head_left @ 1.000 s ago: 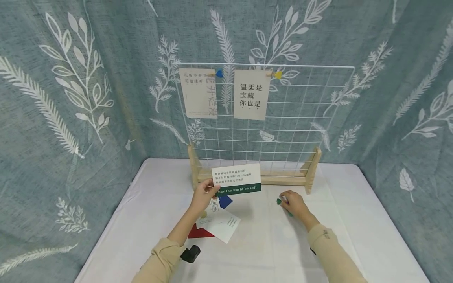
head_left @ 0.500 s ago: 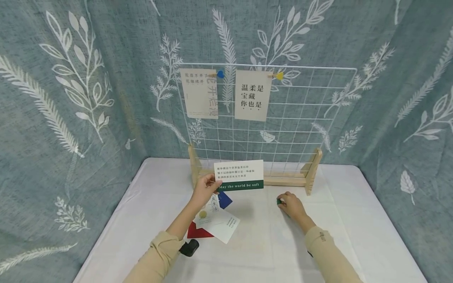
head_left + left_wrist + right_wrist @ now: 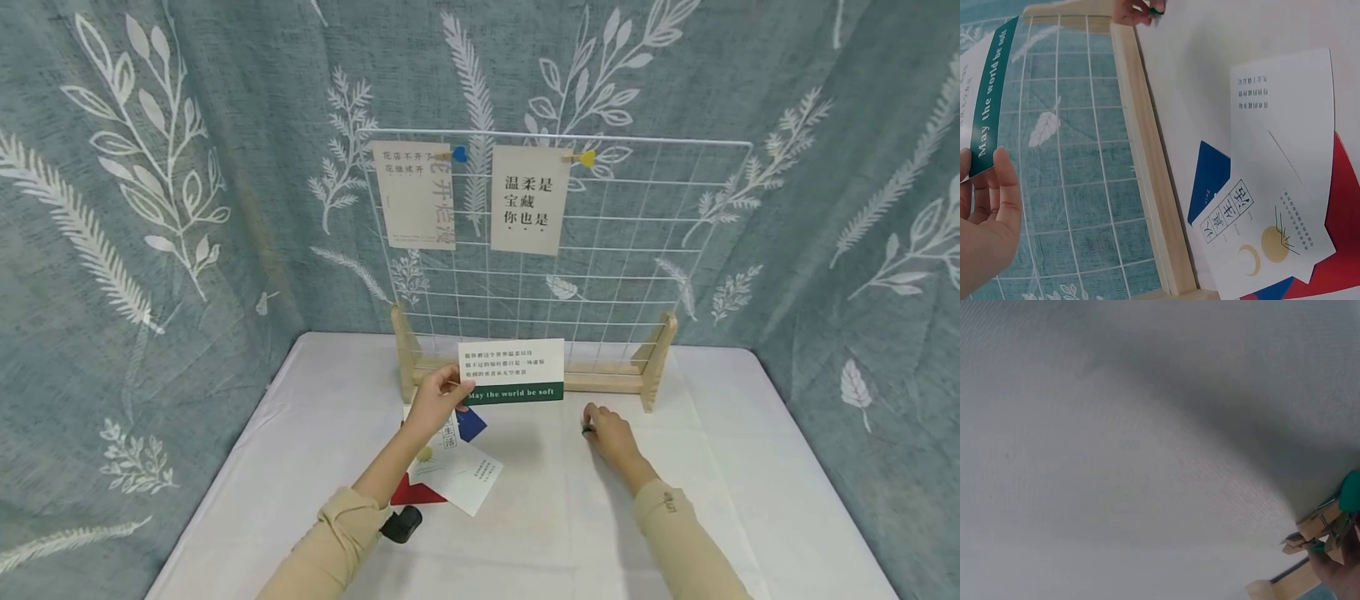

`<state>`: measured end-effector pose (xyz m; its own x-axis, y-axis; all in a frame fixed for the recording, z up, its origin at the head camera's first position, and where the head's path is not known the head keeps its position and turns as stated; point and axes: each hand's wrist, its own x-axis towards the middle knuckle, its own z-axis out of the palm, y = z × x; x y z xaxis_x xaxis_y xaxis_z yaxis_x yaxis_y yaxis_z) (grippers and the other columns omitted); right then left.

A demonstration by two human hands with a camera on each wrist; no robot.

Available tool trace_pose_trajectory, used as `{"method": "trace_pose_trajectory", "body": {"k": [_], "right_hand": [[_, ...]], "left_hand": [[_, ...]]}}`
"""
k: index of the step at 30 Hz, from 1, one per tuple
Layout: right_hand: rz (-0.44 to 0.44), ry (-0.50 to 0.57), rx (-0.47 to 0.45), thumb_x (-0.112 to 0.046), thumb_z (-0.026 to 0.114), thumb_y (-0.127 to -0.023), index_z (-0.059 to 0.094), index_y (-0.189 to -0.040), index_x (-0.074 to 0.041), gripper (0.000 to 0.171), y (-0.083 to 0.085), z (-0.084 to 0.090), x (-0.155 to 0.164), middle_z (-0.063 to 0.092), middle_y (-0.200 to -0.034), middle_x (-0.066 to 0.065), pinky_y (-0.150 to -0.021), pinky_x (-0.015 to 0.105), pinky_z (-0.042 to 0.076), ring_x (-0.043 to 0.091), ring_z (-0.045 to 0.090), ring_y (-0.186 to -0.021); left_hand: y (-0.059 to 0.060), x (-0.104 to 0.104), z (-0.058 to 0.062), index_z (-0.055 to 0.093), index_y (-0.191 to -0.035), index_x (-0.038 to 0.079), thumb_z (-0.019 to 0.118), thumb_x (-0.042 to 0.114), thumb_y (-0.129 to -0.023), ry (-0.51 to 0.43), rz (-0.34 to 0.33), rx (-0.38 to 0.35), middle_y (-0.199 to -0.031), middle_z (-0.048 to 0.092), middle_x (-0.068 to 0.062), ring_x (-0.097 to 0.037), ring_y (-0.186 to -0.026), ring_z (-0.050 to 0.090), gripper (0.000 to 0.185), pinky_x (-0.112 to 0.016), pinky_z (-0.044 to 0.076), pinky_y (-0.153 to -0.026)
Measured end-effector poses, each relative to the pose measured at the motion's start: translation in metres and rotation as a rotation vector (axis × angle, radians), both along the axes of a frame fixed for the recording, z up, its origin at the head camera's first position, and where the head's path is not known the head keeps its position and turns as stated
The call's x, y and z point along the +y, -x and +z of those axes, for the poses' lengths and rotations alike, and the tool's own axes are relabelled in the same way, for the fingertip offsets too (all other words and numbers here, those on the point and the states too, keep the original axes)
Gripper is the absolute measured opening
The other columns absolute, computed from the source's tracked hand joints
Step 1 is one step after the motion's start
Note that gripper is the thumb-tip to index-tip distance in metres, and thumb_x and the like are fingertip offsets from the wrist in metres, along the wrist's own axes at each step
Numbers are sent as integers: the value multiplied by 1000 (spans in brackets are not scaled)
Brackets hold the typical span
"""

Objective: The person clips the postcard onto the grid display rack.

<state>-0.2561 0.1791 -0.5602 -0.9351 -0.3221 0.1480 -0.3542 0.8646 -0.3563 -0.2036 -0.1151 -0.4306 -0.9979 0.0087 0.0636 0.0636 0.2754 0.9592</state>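
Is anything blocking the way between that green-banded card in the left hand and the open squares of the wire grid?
Nothing visible does. The card is held up in front of the grid, whose squares right of the two hung cards are open.

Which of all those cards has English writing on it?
The card that the left hand holds up before the grid: its green band reads "May the world be soft". The two hanging cards show only Chinese characters.

Clip (image 3: 1325,528) half cut off at right wrist view's right edge and mostly hidden under right hand (image 3: 609,432) in head view, small print on held card (image 3: 512,371) illegible, red sheet (image 3: 417,492) largely covered by white cards (image 3: 459,475).
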Motion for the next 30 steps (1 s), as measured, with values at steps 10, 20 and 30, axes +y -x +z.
{"method": "trace_pose_trajectory", "body": {"k": [10, 20, 30], "right_hand": [[-17, -1, -4, -6, 71, -79, 55, -82, -6, 17, -1, -2, -1, 62, -77, 9, -64, 39, 51, 22, 59, -68], [-84, -39, -8, -5, 67, -84, 54, -85, -5, 12, -3, -6, -6, 66, -80, 12, -86, 69, 42, 31, 66, -80], [-63, -203, -90, -2, 57, -89, 54, -118, 2, 30, 0, 7, -15, 63, -112, 27, -94, 72, 34, 42, 64, -99]], "left_hand": [[-1, 5, 7, 61, -106, -8, 59, 5, -91, 3, 7, 32, -93, 60, -19, -6, -71, 56, 19, -22, 56, -60], [-4, 7, 1, 61, -106, -8, 59, 4, -91, -24, -2, 36, -95, 60, -20, -6, -71, 57, 19, -18, 53, -59], [-5, 8, 10, 59, -112, -6, 58, 5, -92, 20, 0, 35, -97, 59, -19, -11, -76, 59, 23, -30, 58, -66]]}}
